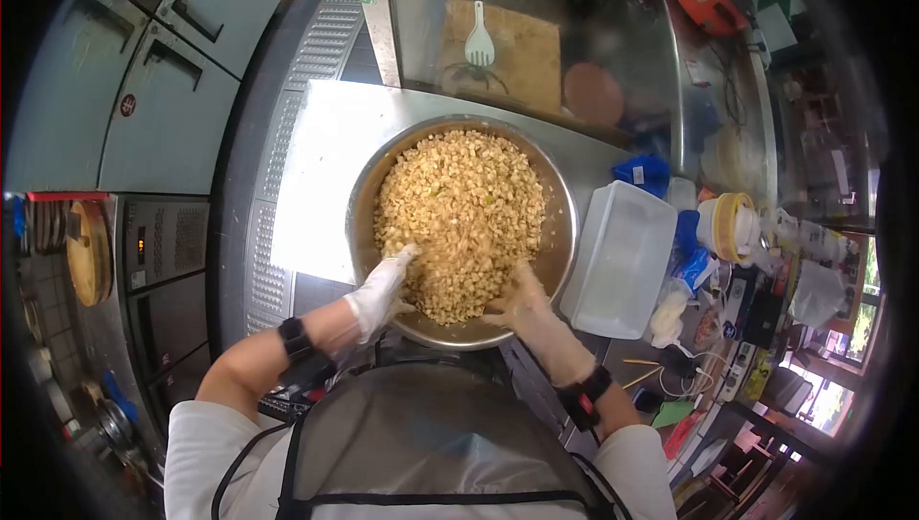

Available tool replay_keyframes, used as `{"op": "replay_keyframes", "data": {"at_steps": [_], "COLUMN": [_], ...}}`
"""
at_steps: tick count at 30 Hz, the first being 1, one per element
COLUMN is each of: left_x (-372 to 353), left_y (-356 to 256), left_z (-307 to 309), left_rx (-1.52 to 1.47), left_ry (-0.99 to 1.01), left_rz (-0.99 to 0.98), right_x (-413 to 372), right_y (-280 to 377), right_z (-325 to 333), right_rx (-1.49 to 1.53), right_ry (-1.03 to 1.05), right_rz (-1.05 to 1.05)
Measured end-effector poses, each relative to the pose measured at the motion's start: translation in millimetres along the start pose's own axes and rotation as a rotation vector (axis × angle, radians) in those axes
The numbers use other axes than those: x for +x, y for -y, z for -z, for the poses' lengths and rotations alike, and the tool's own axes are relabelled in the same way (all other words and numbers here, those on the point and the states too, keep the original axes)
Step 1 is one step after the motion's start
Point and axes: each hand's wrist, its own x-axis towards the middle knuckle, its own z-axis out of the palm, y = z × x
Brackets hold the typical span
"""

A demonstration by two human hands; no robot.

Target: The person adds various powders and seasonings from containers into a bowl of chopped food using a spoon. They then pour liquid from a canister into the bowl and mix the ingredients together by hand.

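A large round metal bowl [560, 233] holds a heap of small chopped pale-tan food pieces [469, 194] with a few green bits. My left hand [385, 292], in a whitish translucent glove, is at the near left of the heap, its fingers spread against the pieces. On the near right, my gloved right hand [526, 305] also reaches inside the rim, fingers apart and touching the heap. Some fingertips are partly hidden by the pieces. The middle of the heap is slightly blurred. I cannot make out the exact kind of food.
The bowl stands on a metal counter [311, 156]. Right of it is a translucent plastic tub [622, 261]. A white slotted spatula [480, 39] lies on a wooden board [526, 51] behind a clear panel. Cabinets [182, 79] stand at left; clutter and cables fill the right.
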Motion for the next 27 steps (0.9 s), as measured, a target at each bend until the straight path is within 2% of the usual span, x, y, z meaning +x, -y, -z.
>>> {"op": "replay_keyframes", "data": {"at_steps": [1,2,3,4,5,7,9,10,11,12,13,14,15,16,17,18,19,20,21,22,24,25,27], "left_x": [9.7,11.5,50.0,50.9,49.3,40.5,25.0,12.5,6.3,0.8,-12.4,-35.5,-47.7,-45.1,-51.2,-61.9,-67.6,-40.3,-17.2,-3.3,17.0,24.6,29.5], "left_y": [3.8,-0.6,38.4,36.2,31.1,22.7,7.7,-1.1,-6.2,-5.2,-5.8,-19.4,-27.1,-21.5,-26.0,-36.0,-40.7,-21.1,3.2,13.9,25.3,29.4,25.0], "left_z": [-3.0,-22.1,-13.1,-16.8,-20.1,-22.5,-25.3,-28.0,-28.6,-25.5,-15.2,-7.3,-3.8,-5.9,-11.0,-17.6,-21.3,-5.3,3.6,0.5,-18.5,-28.5,-32.7], "left_rx": [-0.19,-0.252,-0.359,-0.469,-0.575,-0.591,-0.618,-0.561,-0.5,-0.201,-0.2,0.344,0.892,0.269,0.267,0.037,-0.192,-0.223,-0.19,-0.233,-0.279,-0.392,-0.493], "left_ry": [-0.055,-0.073,-0.054,0.039,0.134,0.171,0.201,0.18,0.164,0.08,0.08,0.122,0.157,0.179,0.178,0.095,0.013,-0.072,-0.119,-0.053,0.011,0.053,0.104], "left_rz": [0.254,0.285,0.174,0.2,0.225,0.197,0.167,0.142,0.112,-0.125,-0.119,-0.37,-0.614,-0.353,-0.353,-0.245,-0.131,0.067,0.141,0.159,0.173,0.201,0.217], "right_x": [16.9,30.0,41.8,52.1,61.5,70.1,28.0,6.2,-4.0,-6.3,-10.4,-13.2,-22.7,-38.8,-47.6,-47.1,-38.2,-18.1,4.6,29.5,62.2,66.3,60.1], "right_y": [-10.2,-19.6,-30.5,-37.0,-40.6,-49.6,-20.4,-7.2,1.5,4.9,6.4,10.2,17.0,23.1,25.8,24.1,15.6,0.8,-14.7,-35.3,-62.9,-65.8,-45.2], "right_z": [0.5,-2.7,-7.5,-7.9,-2.9,8.2,-11.0,-18.1,-19.6,-14.4,-6.5,-0.4,0.7,-0.3,-1.2,-3.1,-1.0,5.7,11.9,18.6,19.1,18.4,2.9], "right_rx": [0.214,0.211,0.337,0.463,0.464,0.421,0.371,0.227,0.082,0.083,-0.131,-0.351,-0.352,-0.251,-0.152,-0.128,-0.128,-0.035,0.056,0.054,0.204,0.203,0.553], "right_ry": [-0.029,-0.028,0.01,0.05,0.054,0.21,0.195,0.229,0.265,0.265,0.299,0.332,0.332,0.286,0.241,0.136,0.135,0.006,-0.121,-0.118,0.148,0.152,0.219], "right_rz": [-0.248,-0.249,-0.218,-0.182,-0.178,0.041,0.076,0.133,0.196,0.196,0.397,0.601,0.604,0.503,0.403,0.317,0.315,0.057,-0.201,-0.205,-0.015,-0.015,-0.216]}}
